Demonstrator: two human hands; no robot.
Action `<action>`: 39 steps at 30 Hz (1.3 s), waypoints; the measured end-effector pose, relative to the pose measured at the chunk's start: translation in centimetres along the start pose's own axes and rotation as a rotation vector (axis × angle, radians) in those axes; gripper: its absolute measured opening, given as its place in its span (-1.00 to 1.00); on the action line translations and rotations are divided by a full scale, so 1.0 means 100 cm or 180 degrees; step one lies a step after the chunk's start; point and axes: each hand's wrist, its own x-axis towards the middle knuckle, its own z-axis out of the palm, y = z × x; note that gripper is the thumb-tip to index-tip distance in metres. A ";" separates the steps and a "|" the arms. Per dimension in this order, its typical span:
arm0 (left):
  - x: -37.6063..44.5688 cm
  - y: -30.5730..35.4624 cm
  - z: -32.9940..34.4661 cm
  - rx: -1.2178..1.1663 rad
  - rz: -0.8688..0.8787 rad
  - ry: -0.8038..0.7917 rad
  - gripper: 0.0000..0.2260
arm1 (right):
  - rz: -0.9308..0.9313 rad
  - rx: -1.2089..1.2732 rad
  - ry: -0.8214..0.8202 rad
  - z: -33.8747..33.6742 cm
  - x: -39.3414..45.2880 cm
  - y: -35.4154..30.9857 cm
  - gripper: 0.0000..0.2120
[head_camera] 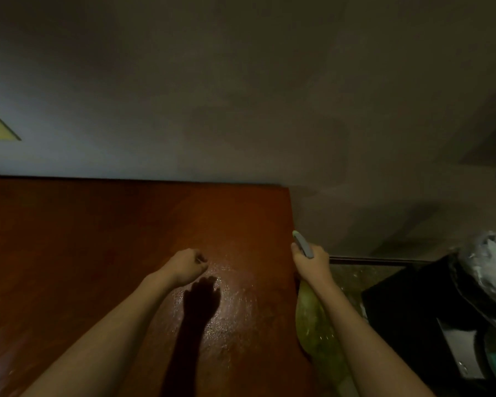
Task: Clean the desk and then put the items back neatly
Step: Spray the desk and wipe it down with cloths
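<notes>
Desk [83, 253], reddish-brown wood, stands against the wall [241, 96] and bears a wet shine near its right edge. Above that shine, the left hand [185, 266] hovers with fingers curled, seemingly holding nothing. Just past the desk's right edge, the right hand [312, 262] grips a greenish spray bottle [312, 319].

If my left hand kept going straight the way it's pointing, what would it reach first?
The left hand points away over the desk. Nothing stands in that line; the wet patch lies beside it. It would likely meet the wall behind the desk, though depth is unclear.
</notes>
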 end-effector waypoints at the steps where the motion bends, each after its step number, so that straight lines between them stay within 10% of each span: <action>1: 0.002 0.000 0.000 -0.0008 0.0002 0.0005 -0.74 | -0.0055 -0.0041 0.0002 0.000 0.009 -0.007 -0.70; 11: -0.014 0.001 -0.009 -0.0089 0.0012 0.0082 -0.73 | 0.0282 -0.0028 0.0009 -0.008 0.013 -0.013 -0.73; 20: -0.073 0.056 0.008 0.0381 0.0772 0.0111 -0.71 | -0.0626 0.0745 0.1072 -0.044 -0.128 0.042 -0.81; 39: -0.245 0.225 0.220 0.1429 0.2728 -0.1012 -0.85 | -0.0270 0.1070 0.1730 -0.106 -0.399 0.241 -0.87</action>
